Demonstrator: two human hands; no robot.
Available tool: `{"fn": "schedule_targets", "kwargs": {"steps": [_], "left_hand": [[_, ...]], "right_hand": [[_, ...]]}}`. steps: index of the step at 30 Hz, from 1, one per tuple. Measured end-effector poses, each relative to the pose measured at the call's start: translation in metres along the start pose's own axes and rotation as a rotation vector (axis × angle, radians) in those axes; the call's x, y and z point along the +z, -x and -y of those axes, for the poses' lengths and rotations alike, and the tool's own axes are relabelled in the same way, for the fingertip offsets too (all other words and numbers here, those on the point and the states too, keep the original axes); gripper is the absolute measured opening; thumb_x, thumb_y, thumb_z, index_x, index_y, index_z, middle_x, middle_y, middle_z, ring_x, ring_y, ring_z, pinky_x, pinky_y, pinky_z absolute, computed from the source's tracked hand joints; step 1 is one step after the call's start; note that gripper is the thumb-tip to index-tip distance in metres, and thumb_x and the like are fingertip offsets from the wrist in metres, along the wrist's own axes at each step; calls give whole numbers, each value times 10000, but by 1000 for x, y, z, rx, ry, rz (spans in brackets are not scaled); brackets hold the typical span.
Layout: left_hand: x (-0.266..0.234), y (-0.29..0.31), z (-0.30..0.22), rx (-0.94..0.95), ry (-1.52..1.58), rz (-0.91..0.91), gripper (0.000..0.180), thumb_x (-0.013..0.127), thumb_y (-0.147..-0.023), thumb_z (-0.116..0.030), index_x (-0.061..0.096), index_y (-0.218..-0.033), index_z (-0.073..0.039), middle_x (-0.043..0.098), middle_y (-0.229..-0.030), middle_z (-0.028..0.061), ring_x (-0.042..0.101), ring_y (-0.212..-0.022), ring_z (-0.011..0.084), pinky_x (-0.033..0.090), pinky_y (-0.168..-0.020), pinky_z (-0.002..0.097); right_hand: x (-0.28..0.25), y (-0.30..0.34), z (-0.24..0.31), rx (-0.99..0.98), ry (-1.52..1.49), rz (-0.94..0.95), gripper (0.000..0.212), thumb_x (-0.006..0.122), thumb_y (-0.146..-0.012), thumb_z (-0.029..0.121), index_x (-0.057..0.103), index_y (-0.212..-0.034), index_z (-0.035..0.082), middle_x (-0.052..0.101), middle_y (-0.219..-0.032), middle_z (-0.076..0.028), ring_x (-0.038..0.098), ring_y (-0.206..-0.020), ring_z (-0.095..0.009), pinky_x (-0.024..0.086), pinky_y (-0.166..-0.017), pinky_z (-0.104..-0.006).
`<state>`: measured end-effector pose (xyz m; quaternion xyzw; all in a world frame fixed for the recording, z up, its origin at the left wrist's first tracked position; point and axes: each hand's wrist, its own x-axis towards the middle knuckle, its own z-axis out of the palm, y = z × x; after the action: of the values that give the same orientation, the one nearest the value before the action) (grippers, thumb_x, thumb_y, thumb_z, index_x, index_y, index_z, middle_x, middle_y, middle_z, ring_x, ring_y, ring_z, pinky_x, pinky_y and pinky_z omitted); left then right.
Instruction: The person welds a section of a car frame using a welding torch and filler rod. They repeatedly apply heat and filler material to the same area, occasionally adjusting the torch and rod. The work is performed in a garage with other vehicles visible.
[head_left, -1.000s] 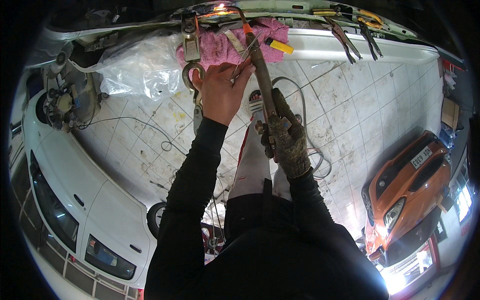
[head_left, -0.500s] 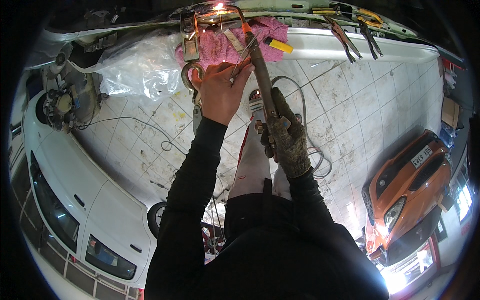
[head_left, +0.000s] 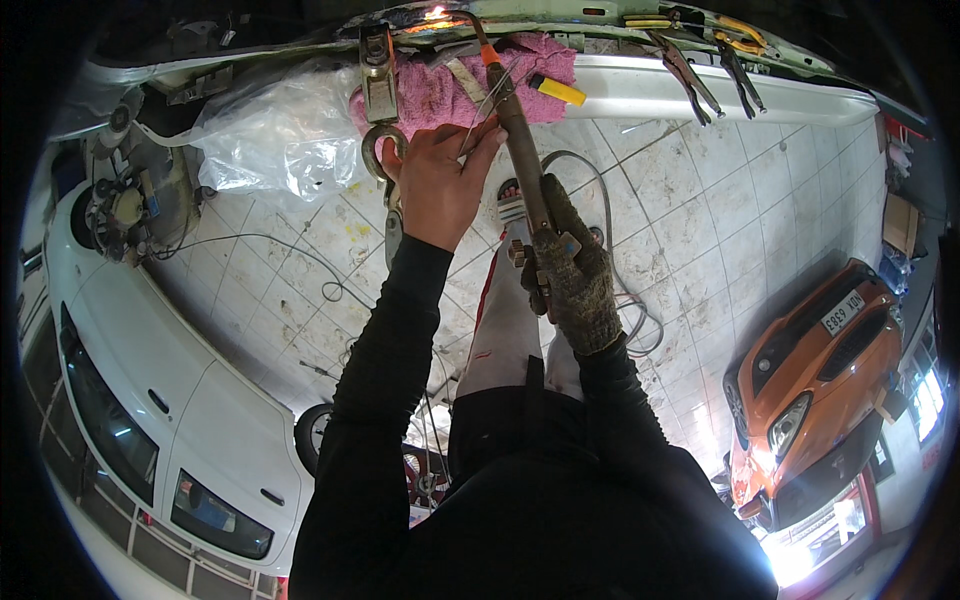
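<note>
torch (head_left: 517, 125): gripped by gloved r hand (head_left: 572, 265)
l hand (head_left: 438, 190): pinching thin rod (head_left: 483, 110) beside torch
pink cloth (head_left: 430, 98): nr torch tip, might ignite if tip dips

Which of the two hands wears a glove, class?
The right hand, gripping the torch: a dark, worn-looking glove covers it. The left hand, holding a thin wire, has no glove on.

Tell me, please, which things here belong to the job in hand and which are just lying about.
Seemingly in use:
torch, in the gloved right hand
wire, in the bare left hand
glowing metal edge
clamp, beside the glow

Seemingly just about:
plastic sheet
yellow object
orange car
white car
</note>
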<state>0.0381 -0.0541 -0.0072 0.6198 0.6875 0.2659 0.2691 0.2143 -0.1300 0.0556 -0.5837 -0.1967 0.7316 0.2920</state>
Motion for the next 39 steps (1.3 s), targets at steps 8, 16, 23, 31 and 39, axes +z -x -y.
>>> {"fn": "schedule_targets", "kwargs": {"steps": [8, 16, 23, 31, 39], "left_hand": [[1, 1, 3, -9, -95, 5, 265, 741, -957, -377, 843, -1116, -192, 777, -931, 32, 660, -967, 265, 450, -933, 426], [-4, 2, 2, 61, -37, 14, 253, 746, -956, -375, 845, -1101, -193, 772, -917, 30, 663, -970, 254, 430, -966, 442], [-22, 6, 3, 116, 112, 60, 254, 740, -963, -360, 835, -1126, -189, 785, -987, 26, 688, -995, 237, 324, -1145, 515], [-52, 40, -34, -41, 316, 82, 331, 745, -977, -291, 781, -1170, -24, 786, -999, 124, 728, -852, 222, 560, -806, 321], [-38, 228, -90, -206, 207, 216, 400, 770, -954, -344, 777, -1196, -25, 742, -930, 138, 691, -788, 227, 549, -738, 341]], "right_hand": [[2, -1, 2, 7, -12, -11, 651, 603, -1080, 342, 362, -1653, 151, 706, -898, -42, 572, -634, -59, 461, -475, -230], [3, 12, -1, -32, -92, -69, 734, 623, -1051, 394, 318, -1669, 142, 703, -885, -62, 558, -576, -60, 429, -452, -230], [-45, 52, -13, -242, -224, -106, 843, 641, -1015, 504, 285, -1681, 130, 610, -815, -17, 509, -562, -63, 416, -474, -231], [-113, 143, -2, -385, 260, -251, 745, 659, -1000, 262, 348, -1631, 17, 675, -895, -58, 560, -631, -88, 465, -565, -239], [-174, 236, -25, -626, 280, -237, 624, 551, -1070, 192, 340, -1651, 109, 668, -859, -21, 551, -618, -38, 419, -504, -209]]}}
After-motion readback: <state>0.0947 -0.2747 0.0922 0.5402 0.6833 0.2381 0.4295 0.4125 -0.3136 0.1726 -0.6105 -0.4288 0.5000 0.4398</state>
